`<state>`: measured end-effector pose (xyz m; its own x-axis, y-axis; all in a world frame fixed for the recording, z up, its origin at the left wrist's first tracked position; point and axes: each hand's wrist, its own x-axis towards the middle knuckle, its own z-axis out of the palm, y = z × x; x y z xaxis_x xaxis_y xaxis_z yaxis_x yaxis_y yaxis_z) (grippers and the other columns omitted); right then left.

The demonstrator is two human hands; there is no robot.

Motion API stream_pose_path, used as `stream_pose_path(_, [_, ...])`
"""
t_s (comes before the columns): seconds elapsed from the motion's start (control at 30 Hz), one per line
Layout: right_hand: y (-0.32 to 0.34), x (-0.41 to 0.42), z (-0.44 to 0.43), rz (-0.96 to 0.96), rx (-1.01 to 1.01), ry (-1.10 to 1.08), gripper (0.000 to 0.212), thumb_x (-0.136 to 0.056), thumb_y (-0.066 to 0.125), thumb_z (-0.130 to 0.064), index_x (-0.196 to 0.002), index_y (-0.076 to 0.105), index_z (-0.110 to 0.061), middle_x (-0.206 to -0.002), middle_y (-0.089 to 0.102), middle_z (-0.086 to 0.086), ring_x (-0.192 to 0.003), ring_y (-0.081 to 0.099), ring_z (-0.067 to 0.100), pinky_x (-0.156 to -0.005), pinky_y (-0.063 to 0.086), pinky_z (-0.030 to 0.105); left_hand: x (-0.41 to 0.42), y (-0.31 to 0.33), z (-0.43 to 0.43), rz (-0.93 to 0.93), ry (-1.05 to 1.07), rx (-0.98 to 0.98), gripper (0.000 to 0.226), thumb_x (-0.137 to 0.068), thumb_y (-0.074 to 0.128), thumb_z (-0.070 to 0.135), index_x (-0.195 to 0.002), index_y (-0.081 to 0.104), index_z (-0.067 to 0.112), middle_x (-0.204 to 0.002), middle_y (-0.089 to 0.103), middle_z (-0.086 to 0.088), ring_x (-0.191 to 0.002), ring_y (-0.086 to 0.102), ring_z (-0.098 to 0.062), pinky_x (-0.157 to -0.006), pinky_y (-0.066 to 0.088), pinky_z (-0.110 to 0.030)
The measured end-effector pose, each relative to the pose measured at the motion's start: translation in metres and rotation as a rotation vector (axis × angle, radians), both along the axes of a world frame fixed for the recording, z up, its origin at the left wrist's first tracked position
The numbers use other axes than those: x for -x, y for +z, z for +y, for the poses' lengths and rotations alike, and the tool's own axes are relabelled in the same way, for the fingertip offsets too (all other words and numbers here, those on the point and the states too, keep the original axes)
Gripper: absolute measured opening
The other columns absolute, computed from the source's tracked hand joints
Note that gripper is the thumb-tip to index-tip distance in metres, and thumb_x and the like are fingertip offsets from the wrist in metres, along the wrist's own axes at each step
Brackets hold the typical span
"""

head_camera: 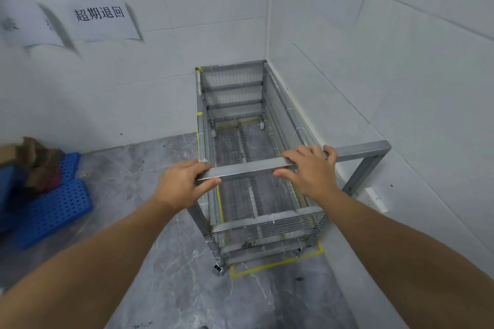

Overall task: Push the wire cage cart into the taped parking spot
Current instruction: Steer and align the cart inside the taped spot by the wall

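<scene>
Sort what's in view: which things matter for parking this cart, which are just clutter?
Job: wire cage cart, yellow floor tape, left hand and right hand gripping its top bar.
Lying about: blue perforated panels, cardboard scraps, paper wall signs.

Your wire cage cart [233, 87] sits in the wall corner, its far end close to the back wall and its right side along the side wall. Floor tape [270, 266] runs just before its near end. Your left hand [184, 181] and right hand [310, 168] grip its near top rail. The perforated crates [53, 208] lie well to its left, and a metal frame [369, 152] stands just beside its right.
</scene>
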<state>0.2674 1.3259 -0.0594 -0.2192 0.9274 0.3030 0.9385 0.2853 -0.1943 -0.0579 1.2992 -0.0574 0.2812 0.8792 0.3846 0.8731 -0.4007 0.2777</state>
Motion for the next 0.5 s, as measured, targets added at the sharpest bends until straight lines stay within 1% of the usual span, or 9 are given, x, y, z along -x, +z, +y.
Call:
stream_pose_path(0.07, [-0.001, -0.009, 0.007, 0.000, -0.002, 0.014, 0.063, -0.077, 0.023, -0.088, -0.100, 0.059, -0.042, -0.095, 0.055, -0.019, -0.103, 0.046, 0.016, -0.100, 0.013, 0.046, -0.009, 0.001, 0.003, 0.000, 0.009, -0.002, 0.055, -0.085, 0.040, 0.073, -0.093, 0.067, 0.025, -0.070, 0.052, 0.013, -0.065, 0.051, -0.013, -0.054, 0.028, -0.015])
stream_pose_path(0.1, [-0.002, -0.014, 0.010, 0.004, -0.003, 0.022, 0.062, -0.077, 0.024, -0.088, -0.099, 0.059, -0.042, -0.095, 0.055, -0.018, -0.103, 0.046, 0.016, -0.100, 0.012, 0.046, -0.014, 0.001, 0.005, 0.004, 0.013, 0.001, 0.055, -0.085, 0.041, 0.073, -0.093, 0.066, 0.025, -0.070, 0.052, 0.013, -0.065, 0.051, -0.013, -0.054, 0.028, -0.015])
stream_pose_path(0.17, [-0.002, -0.024, 0.018, 0.010, 0.000, 0.030, 0.060, -0.076, 0.027, -0.088, -0.099, 0.059, -0.042, -0.094, 0.054, -0.019, -0.103, 0.045, 0.015, -0.101, 0.013, 0.047, -0.023, 0.001, 0.010, 0.007, 0.011, 0.013, 0.055, -0.085, 0.041, 0.072, -0.094, 0.067, 0.024, -0.070, 0.053, 0.011, -0.065, 0.051, -0.014, -0.053, 0.032, -0.021])
stream_pose_path(0.33, [-0.002, -0.057, 0.037, -0.008, 0.021, 0.037, 0.062, -0.075, 0.027, -0.089, -0.101, 0.059, -0.043, -0.100, 0.058, -0.019, -0.106, 0.045, 0.015, -0.103, 0.013, 0.051, -0.056, 0.001, 0.022, 0.026, 0.010, 0.024, 0.057, -0.086, 0.040, 0.072, -0.093, 0.067, 0.022, -0.072, 0.058, 0.008, -0.064, 0.052, -0.013, -0.054, 0.043, -0.028])
stream_pose_path(0.5, [-0.004, -0.073, 0.048, -0.016, -0.001, 0.054, 0.063, -0.075, 0.025, -0.089, -0.099, 0.059, -0.041, -0.097, 0.059, -0.017, -0.103, 0.047, 0.015, -0.102, 0.016, 0.052, -0.072, -0.003, 0.027, 0.051, 0.030, 0.004, 0.057, -0.086, 0.038, 0.072, -0.088, 0.065, 0.022, -0.070, 0.057, 0.009, -0.062, 0.052, -0.013, -0.052, 0.040, -0.027])
